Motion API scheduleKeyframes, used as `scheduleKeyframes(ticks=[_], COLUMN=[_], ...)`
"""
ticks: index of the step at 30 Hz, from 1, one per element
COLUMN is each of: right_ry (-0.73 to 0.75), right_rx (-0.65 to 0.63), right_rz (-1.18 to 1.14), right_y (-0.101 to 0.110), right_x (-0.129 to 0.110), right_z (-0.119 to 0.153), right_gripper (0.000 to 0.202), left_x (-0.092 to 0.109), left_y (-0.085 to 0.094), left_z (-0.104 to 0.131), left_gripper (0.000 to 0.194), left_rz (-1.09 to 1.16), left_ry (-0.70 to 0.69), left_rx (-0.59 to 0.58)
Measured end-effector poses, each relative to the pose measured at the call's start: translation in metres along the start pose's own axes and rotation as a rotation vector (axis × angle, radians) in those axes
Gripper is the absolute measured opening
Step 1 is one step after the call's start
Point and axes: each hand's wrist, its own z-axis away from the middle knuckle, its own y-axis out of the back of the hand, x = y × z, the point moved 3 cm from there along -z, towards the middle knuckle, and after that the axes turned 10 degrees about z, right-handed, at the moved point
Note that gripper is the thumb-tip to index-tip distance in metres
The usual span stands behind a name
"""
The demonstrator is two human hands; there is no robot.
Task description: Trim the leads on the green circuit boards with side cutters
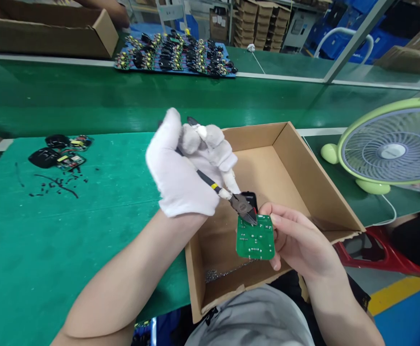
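Note:
My left hand (184, 168), in a white glove with grey fingertips, is wrapped round a pair of side cutters (243, 207) with dark handles banded in yellow. The cutter jaws rest at the upper edge of a green circuit board (255, 242), apparently touching it; how far they are parted is hard to see. My bare right hand (299, 240) grips the board by its right side, thumb on the face with solder joints. Behind the board shows a black plastic part (249, 198) with a bit of red. Below them is an open cardboard box (303, 180) with small metal clippings (211, 275) along its near side.
On the green mat at left lie two black parts with circuit boards (69, 161) and black scraps (63, 185). A blue tray of assemblies (175, 55) stands on the far ledge beside a long carton (44, 36). At right is a green fan (392, 149). Another person's arm (105, 9) shows behind.

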Motion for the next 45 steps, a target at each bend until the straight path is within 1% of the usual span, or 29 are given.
scheduleKeyframes(ticks=[4, 7, 10, 12, 15, 18, 22, 24, 27, 32, 35, 38, 42, 45], right_ry=[-0.001, 0.063, 0.131, 0.161, 0.175, 0.173, 0.166, 0.164, 0.162, 0.163, 0.146, 0.125, 0.102, 0.086], right_rx=[-0.021, 0.042, 0.098, 0.110, 0.109, 0.100, 0.107, 0.111, 0.107, 0.106, 0.094, 0.069, 0.053, 0.048], right_rz=[-0.009, -0.023, -0.028, -0.029, -0.023, -0.008, 0.007, 0.004, 0.002, 0.006, -0.001, 0.007, 0.029, 0.041], right_y=[0.000, 0.003, 0.005, 0.005, 0.004, 0.003, 0.002, 0.002, 0.001, 0.001, 0.001, 0.001, 0.000, 0.000], right_x=[0.002, 0.003, 0.003, 0.003, 0.003, 0.003, 0.002, 0.002, 0.001, 0.001, 0.001, 0.002, 0.002, 0.001], right_z=[0.000, 0.001, 0.001, 0.001, 0.001, 0.001, 0.002, 0.002, 0.003, 0.002, 0.002, 0.001, 0.002, 0.002], right_gripper=[0.026, 0.025, 0.023, 0.021, 0.020, 0.021, 0.023, 0.024, 0.024, 0.024, 0.024, 0.024, 0.024, 0.026], left_x=[0.006, 0.007, 0.009, 0.011, 0.013, 0.012, 0.012, 0.011, 0.008, 0.005, 0.007, 0.008, 0.009, 0.010], left_y=[-0.001, -0.001, -0.001, -0.002, -0.004, -0.003, -0.003, -0.002, 0.000, 0.004, 0.006, 0.005, 0.001, -0.002], left_z=[-0.001, -0.004, -0.006, -0.005, -0.003, 0.000, 0.001, 0.001, 0.000, 0.000, -0.001, -0.001, 0.002, 0.004], left_gripper=[0.053, 0.055, 0.052, 0.048, 0.044, 0.045, 0.046, 0.048, 0.051, 0.053, 0.052, 0.052, 0.054, 0.053], left_rz=[-0.017, -0.061, -0.072, -0.087, -0.136, -0.165, -0.177, -0.163, -0.123, -0.122, -0.153, -0.166, -0.119, -0.099], left_ry=[-0.053, -0.056, -0.049, -0.042, -0.026, -0.019, -0.078, -0.095, -0.085, -0.091, -0.113, -0.119, -0.103, -0.118], left_rx=[-0.035, -0.040, 0.009, 0.016, -0.017, -0.008, -0.006, -0.004, 0.002, -0.006, -0.032, -0.059, -0.055, -0.065])
